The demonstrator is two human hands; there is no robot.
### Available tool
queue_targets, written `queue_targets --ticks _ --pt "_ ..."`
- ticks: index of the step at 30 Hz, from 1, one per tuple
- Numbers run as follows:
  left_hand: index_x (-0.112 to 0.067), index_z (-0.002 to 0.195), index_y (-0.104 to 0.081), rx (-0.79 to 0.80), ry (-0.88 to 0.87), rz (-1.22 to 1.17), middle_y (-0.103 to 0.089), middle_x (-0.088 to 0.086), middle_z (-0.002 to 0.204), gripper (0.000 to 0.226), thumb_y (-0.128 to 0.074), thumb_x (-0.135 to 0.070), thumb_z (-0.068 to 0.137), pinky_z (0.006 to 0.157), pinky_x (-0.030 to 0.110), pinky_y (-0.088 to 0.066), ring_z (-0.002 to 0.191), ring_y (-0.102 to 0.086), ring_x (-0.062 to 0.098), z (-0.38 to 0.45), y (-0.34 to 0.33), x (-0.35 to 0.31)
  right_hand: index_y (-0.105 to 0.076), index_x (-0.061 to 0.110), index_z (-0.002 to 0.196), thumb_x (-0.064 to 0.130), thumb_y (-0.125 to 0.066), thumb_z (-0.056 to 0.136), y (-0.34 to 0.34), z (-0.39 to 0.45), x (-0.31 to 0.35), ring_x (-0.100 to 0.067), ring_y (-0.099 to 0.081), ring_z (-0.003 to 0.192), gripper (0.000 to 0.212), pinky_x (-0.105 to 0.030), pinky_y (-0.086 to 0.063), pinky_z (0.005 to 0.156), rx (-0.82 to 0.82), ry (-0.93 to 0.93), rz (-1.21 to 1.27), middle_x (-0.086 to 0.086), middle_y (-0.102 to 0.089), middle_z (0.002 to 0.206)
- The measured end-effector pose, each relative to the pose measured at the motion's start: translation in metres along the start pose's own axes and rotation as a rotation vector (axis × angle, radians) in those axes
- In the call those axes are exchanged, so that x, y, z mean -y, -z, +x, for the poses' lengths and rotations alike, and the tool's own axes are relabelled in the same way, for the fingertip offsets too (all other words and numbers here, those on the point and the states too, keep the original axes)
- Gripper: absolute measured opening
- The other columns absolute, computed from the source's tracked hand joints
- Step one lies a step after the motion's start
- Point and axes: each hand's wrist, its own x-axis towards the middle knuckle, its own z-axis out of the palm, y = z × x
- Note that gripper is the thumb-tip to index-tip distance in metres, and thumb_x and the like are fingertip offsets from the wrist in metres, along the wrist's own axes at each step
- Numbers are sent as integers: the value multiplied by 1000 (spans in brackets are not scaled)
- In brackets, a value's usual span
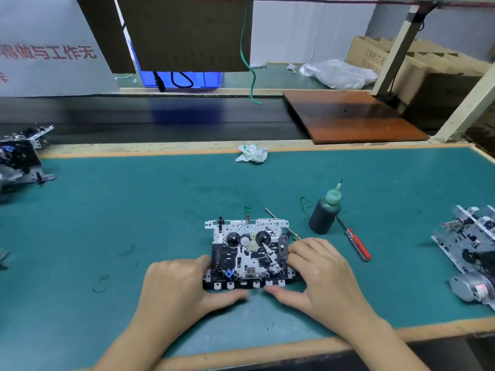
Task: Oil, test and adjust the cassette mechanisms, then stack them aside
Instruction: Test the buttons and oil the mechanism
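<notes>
My left fingers [199, 263] curled against the left short side of the cassette mechanism [249, 254], thumb lying along its near edge. Right fingers [300, 254] were bent over the right short side, touching the black lever parts there, right thumb also along the near edge. So both hands held the unit between them, left hand [184, 286] and right hand [321, 277] about equally close; neither had the advantage.

Key relation: the mechanism sat flat on the bench [134, 210], directly ahead of my fingers, long axis running left-right, parallel to the bench's near edge and a little in from it, roughly mid-width. My guess is the next step would be working the keys or lifting it off to a stack.

Look of it: perforated white metal plate at the far side, two black reel hubs, black plastic block on the left, a small blue part near the front, a row of white key tabs along the near edge.

Oil bottle [325, 214], dark with green nozzle, stood upright beyond my right hand, apart from the unit. Red-handled screwdriver [357, 245] lay just beside it. More mechanisms sat at the right edge [471, 245] and the left edge [21, 156].
</notes>
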Motion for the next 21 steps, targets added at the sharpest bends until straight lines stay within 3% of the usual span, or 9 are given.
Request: queue_targets --ticks 4,7,10,13,17,21 --pt "-28 62 -25 40 -141 -59 -38 -5 35 55 -50 -76 63 32 17 -30 30 -40 13 -1 4 5 -62 14 70 60 -52 78 1 1 -4 -19 -56 74 48 -25 -35 81 22 -63 -32 4 -57 76" --pt "-19 49 -38 -42 -144 0 -35 -3 34 60 -38 -66 86 32 17 -26 27 -38 18 -2 0 5 -59 12 69 60 -56 75 1 2 -3 -19 -52 71 48 -26 -36 79 44 -73 40 3 -54 74" --pt "-15 47 -42 -118 -165 81 -34 -2 34 69 -25 -61 95 33 17 -22 26 -36 19 -2 -2 5 -55 10 67 62 -62 71 3 -1 -3 -19 -48 69 52 -28 -38 74 65 -49 120 1 -52 73" --pt "-14 49 -44 -76 -170 70 -37 -1 35 69 -24 -63 94 33 17 -22 27 -39 20 -1 0 8 -54 11 63 60 -63 71 4 -2 -3 -19 -47 66 51 -27 -38 71 50 -21 126 2 -50 70" --pt "-16 53 -42 43 -212 -36 -39 -6 38 55 -50 -66 74 32 19 -30 31 -40 16 -3 2 11 -58 12 63 57 -56 77 3 -4 -2 -20 -53 66 47 -24 -37 71 0 -27 39 4 -55 68" --pt "-14 48 -42 -44 -177 -9 -35 -5 35 54 -52 -59 76 32 18 -28 28 -37 17 -4 1 7 -61 13 66 58 -53 79 5 -5 -3 -20 -56 69 48 -24 -36 73 14 -44 30 5 -58 71"
